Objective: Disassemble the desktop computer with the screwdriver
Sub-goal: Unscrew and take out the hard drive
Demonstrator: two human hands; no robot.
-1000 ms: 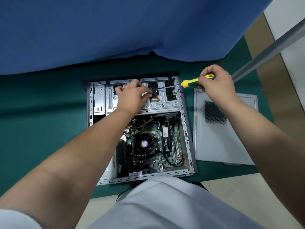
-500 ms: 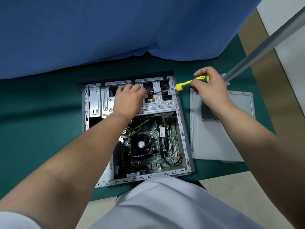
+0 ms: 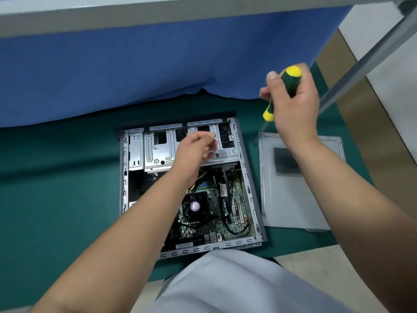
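The open desktop computer [image 3: 191, 188] lies flat on the green mat, with the left hand [image 3: 195, 150] over its drive cage, fingers pinched on something too small to tell. The right hand [image 3: 293, 105] is clamped on the screwdriver [image 3: 283, 92], lifted right of the case, shaft slanting down-left, so it must travel left to reach the cage.

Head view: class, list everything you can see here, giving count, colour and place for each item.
Computer case: one, silver, open, lying on the mat, centre.
Motherboard: one, green, inside the case.
Fan: one, black, on the motherboard.
Side panel: one, grey, flat on the mat right of the case.
Mat: one, green, under the case.
Cloth: one, blue, behind the mat.
Screwdriver: one, yellow and dark green, raised above the panel.
Left hand: over the case, fingers pinched.
Right hand: gripping the screwdriver.
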